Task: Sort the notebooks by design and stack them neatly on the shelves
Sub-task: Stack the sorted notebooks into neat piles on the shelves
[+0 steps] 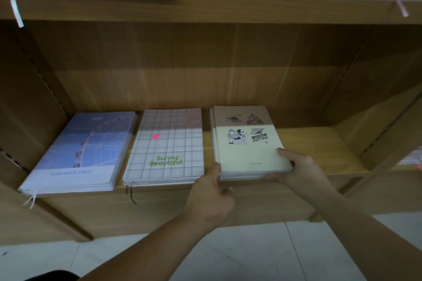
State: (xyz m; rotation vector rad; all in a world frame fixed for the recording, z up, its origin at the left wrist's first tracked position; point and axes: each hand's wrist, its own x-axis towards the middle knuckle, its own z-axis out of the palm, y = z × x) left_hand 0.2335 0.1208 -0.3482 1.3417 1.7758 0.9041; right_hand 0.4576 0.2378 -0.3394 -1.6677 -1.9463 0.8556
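Checked notebook (166, 146): "Sunny Beautiful"; cream notebook (249, 153): "UNIVERS INFINI".

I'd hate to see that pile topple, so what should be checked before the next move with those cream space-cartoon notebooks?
1. Grip: left hand and right hand hold the cream notebook stack at its front corners: ok.
2. Same design all through the stack: cannot tell; only the top cover shows.
3. Lying flat on the shelf: cannot tell; the hands hide the front edge.
4. Clear of the Sunny Beautiful stack: ok; bare wood shows between them.
5. Room on its right: ok; the shelf is bare there.
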